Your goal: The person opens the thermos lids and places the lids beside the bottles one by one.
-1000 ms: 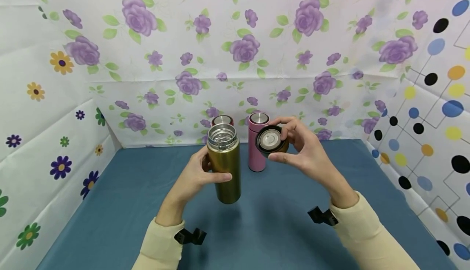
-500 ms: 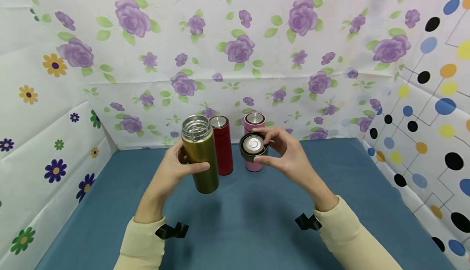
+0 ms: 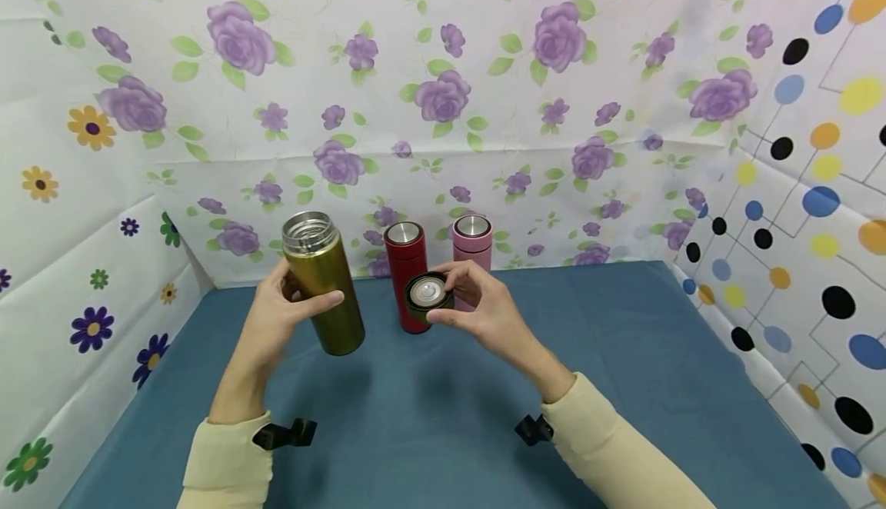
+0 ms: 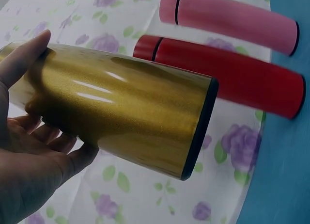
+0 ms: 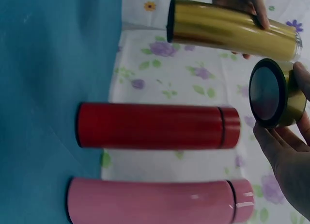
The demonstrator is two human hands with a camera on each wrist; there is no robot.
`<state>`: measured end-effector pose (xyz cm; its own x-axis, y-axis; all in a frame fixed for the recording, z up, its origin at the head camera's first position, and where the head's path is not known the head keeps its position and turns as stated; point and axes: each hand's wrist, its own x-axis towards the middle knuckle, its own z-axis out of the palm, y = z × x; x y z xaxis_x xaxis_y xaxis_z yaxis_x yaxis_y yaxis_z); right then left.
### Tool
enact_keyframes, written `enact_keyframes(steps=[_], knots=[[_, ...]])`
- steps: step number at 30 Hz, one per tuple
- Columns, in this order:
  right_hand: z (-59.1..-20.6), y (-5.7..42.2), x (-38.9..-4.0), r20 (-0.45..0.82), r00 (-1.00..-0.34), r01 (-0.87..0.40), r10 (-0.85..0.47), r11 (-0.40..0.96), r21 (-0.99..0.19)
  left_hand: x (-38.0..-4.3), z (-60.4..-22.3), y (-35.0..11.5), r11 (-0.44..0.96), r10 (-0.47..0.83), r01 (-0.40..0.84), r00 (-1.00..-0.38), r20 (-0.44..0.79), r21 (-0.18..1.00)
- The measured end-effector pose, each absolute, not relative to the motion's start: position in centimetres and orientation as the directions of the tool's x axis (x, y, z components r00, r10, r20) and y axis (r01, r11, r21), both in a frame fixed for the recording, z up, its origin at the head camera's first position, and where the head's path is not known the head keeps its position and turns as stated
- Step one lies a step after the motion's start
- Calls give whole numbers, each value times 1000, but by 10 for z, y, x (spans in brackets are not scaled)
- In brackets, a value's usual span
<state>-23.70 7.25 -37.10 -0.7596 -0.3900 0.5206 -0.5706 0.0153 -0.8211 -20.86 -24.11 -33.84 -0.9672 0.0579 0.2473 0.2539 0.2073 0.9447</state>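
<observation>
My left hand [image 3: 277,313] grips a gold thermos flask [image 3: 328,294] around its body and holds it above the table, tilted slightly left. Its steel mouth is uncovered. In the left wrist view the flask's [image 4: 131,107] dark base points right. The thumb and fingers of my right hand [image 3: 484,305] pinch the gold flask's lid [image 3: 429,294], its steel inner side facing up toward the head camera. The right wrist view shows the lid's [image 5: 276,93] dark round top. Flask and lid are apart. Behind the lid stand a red thermos [image 3: 407,271] and a pink thermos [image 3: 474,244], both capped.
A blue cloth [image 3: 415,432] covers the table. Behind it hangs a white sheet with purple flowers [image 3: 443,98], and patterned sheets also line the left and right sides. The red and pink flasks stand upright near the back edge.
Both hands have shifted left in the head view, carrying the flask and the lid. The red flask, at first mostly hidden behind the gold one, now shows. The lid has passed from the pink flask toward it.
</observation>
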Motion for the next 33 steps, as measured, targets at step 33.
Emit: enact_keyframes(steps=[33], knots=[[-405, -31, -250, 468, -810, -523, -353, 75, -849, -218, -353, -292, 203, -125, 245, -954, 273, 948]])
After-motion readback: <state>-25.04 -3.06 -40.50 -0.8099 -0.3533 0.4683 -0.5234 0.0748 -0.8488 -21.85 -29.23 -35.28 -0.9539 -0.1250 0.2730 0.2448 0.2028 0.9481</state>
